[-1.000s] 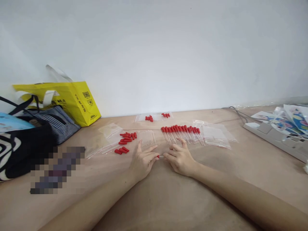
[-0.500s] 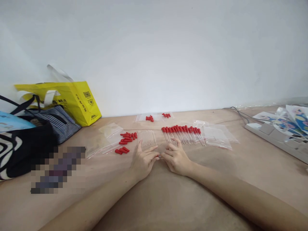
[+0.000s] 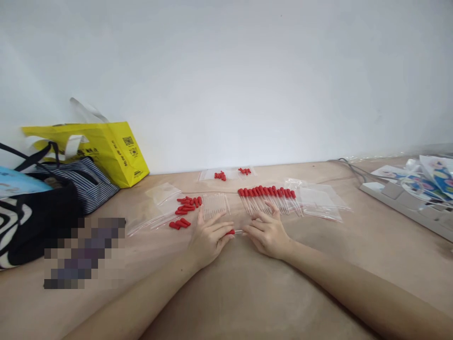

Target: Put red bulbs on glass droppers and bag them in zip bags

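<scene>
Between my hands lies a dropper, level and sideways. My left hand [image 3: 212, 238] pinches its red rubber bulb [image 3: 230, 232]. My right hand [image 3: 267, 233] grips the clear glass tube [image 3: 239, 232], whose bulb end meets the red bulb; the far end is hidden by my fingers. Beyond my right hand is a row of droppers [image 3: 266, 191], red bulbs pointing to the wall. Past my left hand lie a row of bare glass tubes [image 3: 215, 204] and, to their left, a pile of loose red bulbs [image 3: 188, 204]. A few more bulbs [image 3: 180, 223] lie nearer me.
Clear zip bags lie left [image 3: 164, 200] and right [image 3: 320, 200] of the rows. Another bag [image 3: 231, 174] with bulbs and tubes is near the wall. A yellow bag [image 3: 116, 151] and a striped bag [image 3: 94, 182] stand left; a white box [image 3: 403, 203] is at right.
My hands have moved slightly apart, the right one shifting rightward. More of the red bulb and the glass tube now shows between my fingers.
</scene>
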{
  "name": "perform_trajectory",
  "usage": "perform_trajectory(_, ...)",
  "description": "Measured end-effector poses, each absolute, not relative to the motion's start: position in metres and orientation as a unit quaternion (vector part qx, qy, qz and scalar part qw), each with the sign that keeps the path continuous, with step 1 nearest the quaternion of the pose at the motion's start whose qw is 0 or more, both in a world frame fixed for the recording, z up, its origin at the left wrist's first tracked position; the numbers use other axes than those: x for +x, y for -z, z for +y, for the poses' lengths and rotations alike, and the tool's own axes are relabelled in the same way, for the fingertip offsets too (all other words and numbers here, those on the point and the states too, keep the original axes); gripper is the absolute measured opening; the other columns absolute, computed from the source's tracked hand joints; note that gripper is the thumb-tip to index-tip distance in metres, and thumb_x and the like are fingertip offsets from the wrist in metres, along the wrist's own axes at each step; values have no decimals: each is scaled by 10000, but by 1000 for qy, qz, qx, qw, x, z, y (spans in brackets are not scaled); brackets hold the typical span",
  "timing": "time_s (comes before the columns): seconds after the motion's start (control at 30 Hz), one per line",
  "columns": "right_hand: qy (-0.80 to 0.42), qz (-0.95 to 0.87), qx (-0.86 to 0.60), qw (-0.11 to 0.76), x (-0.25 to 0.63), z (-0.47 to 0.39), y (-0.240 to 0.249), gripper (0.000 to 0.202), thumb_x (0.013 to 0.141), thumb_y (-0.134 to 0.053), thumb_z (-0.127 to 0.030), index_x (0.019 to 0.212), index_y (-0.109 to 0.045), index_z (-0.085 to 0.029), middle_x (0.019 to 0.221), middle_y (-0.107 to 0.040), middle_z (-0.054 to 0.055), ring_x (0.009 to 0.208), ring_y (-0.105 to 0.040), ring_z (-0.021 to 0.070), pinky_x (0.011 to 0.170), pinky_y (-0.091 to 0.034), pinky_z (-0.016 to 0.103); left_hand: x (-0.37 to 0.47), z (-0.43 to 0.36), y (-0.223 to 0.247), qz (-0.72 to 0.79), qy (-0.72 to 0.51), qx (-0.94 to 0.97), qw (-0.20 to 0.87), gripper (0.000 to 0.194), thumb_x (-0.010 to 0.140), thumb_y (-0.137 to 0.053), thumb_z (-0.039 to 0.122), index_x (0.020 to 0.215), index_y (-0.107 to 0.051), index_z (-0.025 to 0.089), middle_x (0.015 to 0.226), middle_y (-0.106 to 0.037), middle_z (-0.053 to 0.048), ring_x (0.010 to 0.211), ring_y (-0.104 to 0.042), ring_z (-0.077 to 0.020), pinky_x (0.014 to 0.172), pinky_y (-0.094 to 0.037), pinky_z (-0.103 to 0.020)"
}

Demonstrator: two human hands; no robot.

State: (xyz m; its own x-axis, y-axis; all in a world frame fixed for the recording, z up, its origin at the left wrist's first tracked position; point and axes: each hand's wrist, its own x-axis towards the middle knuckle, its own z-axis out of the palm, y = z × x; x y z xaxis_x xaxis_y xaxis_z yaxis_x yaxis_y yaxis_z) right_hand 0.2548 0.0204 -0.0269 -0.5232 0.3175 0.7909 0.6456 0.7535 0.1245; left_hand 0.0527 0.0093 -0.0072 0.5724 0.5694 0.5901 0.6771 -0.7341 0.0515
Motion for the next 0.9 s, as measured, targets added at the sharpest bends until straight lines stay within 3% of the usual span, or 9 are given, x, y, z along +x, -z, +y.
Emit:
perform_trajectory(0.3,208,-847,-259,414,248,17,25,212,828,-415,-173,680,-567,-182,556,-571,-28,685,-504,101,963,-133,441,60,5,8,-349,304,-886,36,154,818,-468,230,742,-602,225,691,-686,27,931,-593,-204,1002,47,-537)
perform_trajectory(0.6,198,-860,-253,396,248,19,26,220,829,-413,-182,678,-572,-173,560,-571,-23,692,-494,102,953,-153,432,61,6,9,-358,292,-886,30,127,812,-482,220,750,-593,227,709,-685,41,940,-588,-193,1005,65,-522)
perform_trajectory(0.7,196,-854,-269,401,250,21,25,196,830,-443,-211,696,-583,-183,564,-575,-29,701,-494,107,952,-149,434,58,9,8,-378,283,-881,37,98,798,-513,270,841,-595,239,823,-689,23,977,-565,-209,1004,38,-528)
perform_trajectory(0.8,190,-846,-287,407,253,23,24,171,824,-467,-234,717,-593,-194,559,-575,-34,707,-494,112,949,-147,436,54,10,6,-384,284,-877,61,237,752,-564,371,945,-579,234,923,-674,-11,991,-548,-234,999,1,-536)
perform_trajectory(0.9,175,-847,-291,409,254,22,24,160,818,-475,-238,725,-599,-199,571,-588,-33,715,-499,118,949,-137,441,54,10,3,-382,305,-869,74,141,767,-550,339,844,-604,234,862,-683,12,935,-569,-211,1000,-13,-526)
